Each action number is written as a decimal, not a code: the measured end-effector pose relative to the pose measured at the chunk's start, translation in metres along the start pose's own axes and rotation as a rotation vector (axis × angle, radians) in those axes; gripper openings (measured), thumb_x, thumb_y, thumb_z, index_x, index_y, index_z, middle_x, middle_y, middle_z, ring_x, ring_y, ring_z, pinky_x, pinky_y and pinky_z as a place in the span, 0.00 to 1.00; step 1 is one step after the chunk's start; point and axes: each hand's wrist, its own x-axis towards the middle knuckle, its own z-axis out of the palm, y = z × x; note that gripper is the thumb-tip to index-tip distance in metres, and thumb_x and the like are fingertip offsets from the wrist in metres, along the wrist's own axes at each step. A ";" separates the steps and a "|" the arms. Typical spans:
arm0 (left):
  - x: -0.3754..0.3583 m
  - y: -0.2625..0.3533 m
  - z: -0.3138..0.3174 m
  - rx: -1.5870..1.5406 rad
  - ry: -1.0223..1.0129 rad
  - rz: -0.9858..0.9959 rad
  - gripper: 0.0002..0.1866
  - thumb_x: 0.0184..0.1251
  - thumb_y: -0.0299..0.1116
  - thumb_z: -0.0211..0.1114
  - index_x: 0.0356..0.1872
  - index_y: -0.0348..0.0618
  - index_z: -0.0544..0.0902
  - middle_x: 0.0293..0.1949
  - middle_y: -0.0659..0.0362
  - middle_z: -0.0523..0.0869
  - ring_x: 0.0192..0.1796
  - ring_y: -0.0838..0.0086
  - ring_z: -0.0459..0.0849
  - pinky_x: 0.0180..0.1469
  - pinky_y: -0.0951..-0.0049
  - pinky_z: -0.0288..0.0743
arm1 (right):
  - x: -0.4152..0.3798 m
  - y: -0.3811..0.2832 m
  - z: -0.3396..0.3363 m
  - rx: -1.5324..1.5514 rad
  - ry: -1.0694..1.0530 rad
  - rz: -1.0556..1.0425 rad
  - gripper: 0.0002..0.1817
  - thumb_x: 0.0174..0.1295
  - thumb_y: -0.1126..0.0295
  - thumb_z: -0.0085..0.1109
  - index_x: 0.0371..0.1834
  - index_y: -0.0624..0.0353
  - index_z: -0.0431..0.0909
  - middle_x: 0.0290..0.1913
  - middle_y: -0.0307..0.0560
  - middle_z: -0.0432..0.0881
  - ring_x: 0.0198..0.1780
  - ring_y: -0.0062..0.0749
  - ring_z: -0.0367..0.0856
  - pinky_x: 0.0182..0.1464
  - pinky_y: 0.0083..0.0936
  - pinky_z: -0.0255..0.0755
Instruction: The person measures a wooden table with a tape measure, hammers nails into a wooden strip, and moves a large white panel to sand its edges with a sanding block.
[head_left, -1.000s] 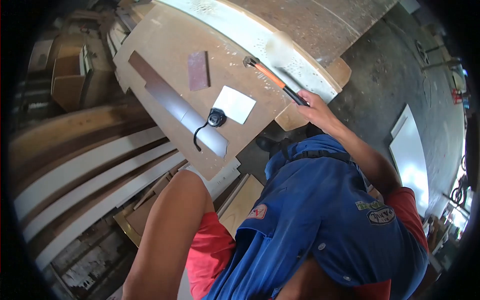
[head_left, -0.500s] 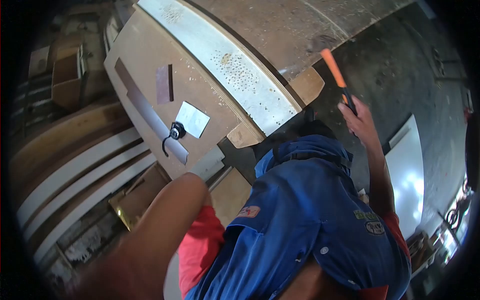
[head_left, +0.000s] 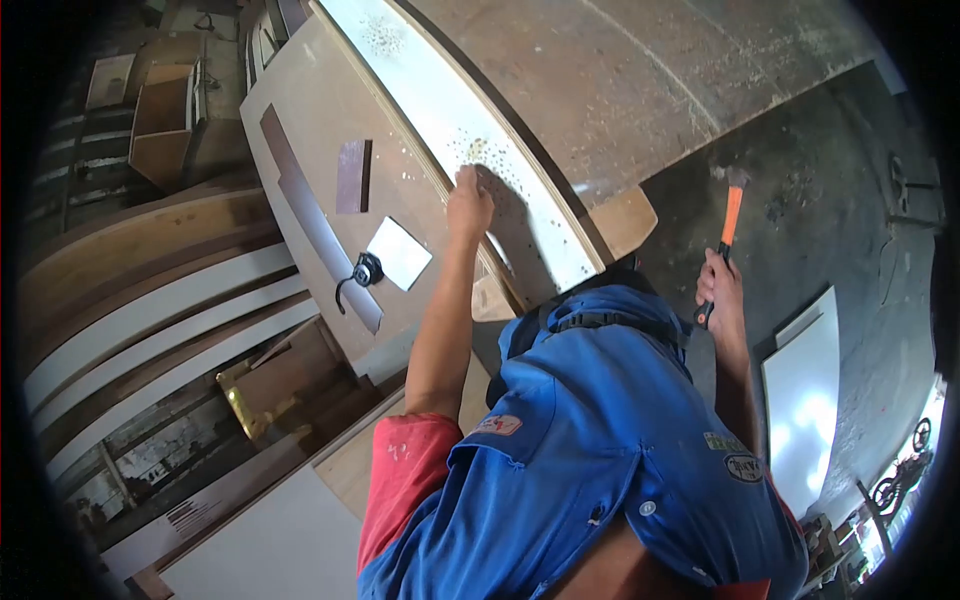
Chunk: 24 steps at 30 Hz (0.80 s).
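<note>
My right hand (head_left: pixel 722 285) is wrapped round the black grip of a hammer (head_left: pixel 731 215) with an orange handle, its head pointing up over the dark floor. My left hand (head_left: pixel 469 205) is over the near part of a long white panel (head_left: pixel 440 105) with wooden edges, its fingers bunched at a scatter of small pieces (head_left: pixel 478 150). What the fingers pinch, if anything, is too small to tell. More small pieces (head_left: pixel 382 38) lie further up the panel.
Left of the panel, a brown board (head_left: pixel 310 110) carries a purple-brown block (head_left: pixel 353 177), a white square (head_left: pixel 399 253), a black tape measure (head_left: pixel 367 269) and a long strip (head_left: pixel 325 235). A large brown tabletop (head_left: pixel 620 80) stands beyond. A white sheet (head_left: pixel 803 390) is at right.
My left hand has swung from the lower left up to the panel, fingers now together at the small pieces. The hammer has moved lower and stands more upright. The view has shifted slightly.
</note>
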 end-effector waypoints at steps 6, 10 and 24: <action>0.060 -0.016 0.013 0.151 0.157 0.183 0.33 0.62 0.27 0.59 0.68 0.25 0.61 0.72 0.32 0.58 0.74 0.41 0.59 0.72 0.49 0.62 | -0.011 0.014 0.042 -0.030 0.064 -0.002 0.15 0.69 0.59 0.56 0.26 0.48 0.66 0.15 0.27 0.60 0.12 0.14 0.57 0.15 0.19 0.56; 0.111 -0.017 -0.005 0.099 0.192 0.149 0.36 0.61 0.30 0.61 0.69 0.25 0.60 0.72 0.31 0.56 0.75 0.37 0.54 0.72 0.47 0.61 | -0.019 0.014 0.057 -0.177 0.057 0.061 0.14 0.69 0.59 0.57 0.28 0.49 0.67 0.15 0.28 0.61 0.12 0.14 0.58 0.13 0.19 0.56; 0.227 -0.019 -0.035 0.151 0.535 -0.043 0.35 0.65 0.45 0.54 0.71 0.37 0.66 0.75 0.42 0.60 0.77 0.46 0.55 0.75 0.44 0.52 | 0.097 -0.088 0.283 -0.809 -0.467 -0.475 0.12 0.75 0.63 0.46 0.53 0.59 0.70 0.27 0.37 0.71 0.26 0.19 0.71 0.29 0.23 0.70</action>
